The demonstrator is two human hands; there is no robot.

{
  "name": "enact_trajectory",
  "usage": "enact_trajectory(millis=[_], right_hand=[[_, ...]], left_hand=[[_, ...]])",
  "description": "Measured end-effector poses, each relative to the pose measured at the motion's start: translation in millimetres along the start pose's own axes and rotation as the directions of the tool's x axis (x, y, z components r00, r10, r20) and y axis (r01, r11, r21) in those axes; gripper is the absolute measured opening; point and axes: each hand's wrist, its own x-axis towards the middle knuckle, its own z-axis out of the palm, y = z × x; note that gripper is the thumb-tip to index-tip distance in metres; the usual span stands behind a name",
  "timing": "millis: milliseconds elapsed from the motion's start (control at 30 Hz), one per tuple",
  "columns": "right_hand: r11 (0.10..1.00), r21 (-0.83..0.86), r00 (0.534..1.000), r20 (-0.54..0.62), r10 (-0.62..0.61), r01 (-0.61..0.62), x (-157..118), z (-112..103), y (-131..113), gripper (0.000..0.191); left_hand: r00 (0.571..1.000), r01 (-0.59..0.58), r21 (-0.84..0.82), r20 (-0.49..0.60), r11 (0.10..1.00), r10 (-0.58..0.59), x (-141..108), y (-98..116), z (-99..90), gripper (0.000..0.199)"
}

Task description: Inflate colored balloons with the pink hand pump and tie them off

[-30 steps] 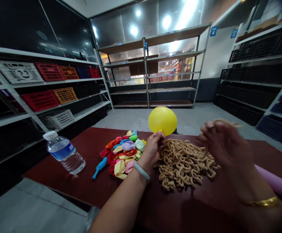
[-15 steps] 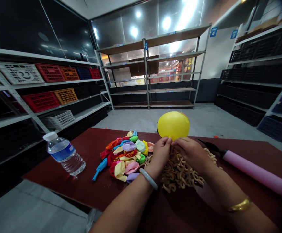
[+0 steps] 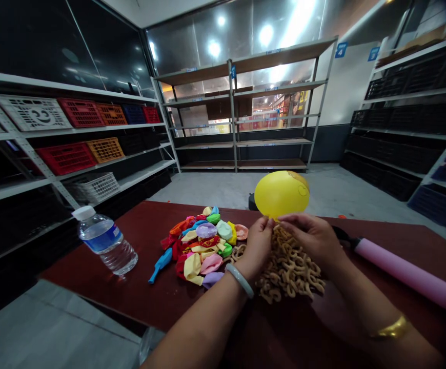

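An inflated yellow balloon (image 3: 279,196) stands over the far side of the table, its neck pointing down toward me. My left hand (image 3: 259,242), with a pale bangle at the wrist, pinches that neck between thumb and finger. Thumb and fingertips of my right hand (image 3: 315,238) are pressed together at the same neck, just to the right; the exact grip is partly hidden. Beneath both hands lies a heap of tan, curled loops (image 3: 290,271) whose kind I cannot tell. Left of them is a pile of limp coloured balloons (image 3: 207,248).
A pink hand pump (image 3: 403,271) with a black nozzle end lies at the table's right. At the left stands a water bottle (image 3: 105,241) with a white cap. Beyond the dark red table (image 3: 103,289) are metal shelves (image 3: 232,118) and coloured crates (image 3: 79,113).
The yellow balloon has shifted slightly right and up, turning so a brownish printed patch shows more. My right hand has drawn a little to the right, its fingers lifting near the neck.
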Motion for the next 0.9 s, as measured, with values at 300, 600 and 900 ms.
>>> enact_trajectory(millis=[300, 600, 900], right_hand=[[0.909, 0.408, 0.963, 0.267, -0.03, -0.085, 48, 0, -47, 0.04], [0.842, 0.215, 0.857, 0.286, 0.429, -0.494, 25, 5, 10, 0.026], [0.661, 0.481, 0.815, 0.407, 0.413, -0.576, 11, 36, 5, 0.024]], left_hand=[[0.984, 0.171, -0.161, -0.017, 0.972, -0.175, -8, 16, 6.3, 0.029], [0.97, 0.23, -0.369, 0.16, 0.9, -0.183, -11, 38, 2.7, 0.029], [0.734, 0.65, -0.509, 0.613, 0.564, -0.292, -24, 60, 2.2, 0.008]])
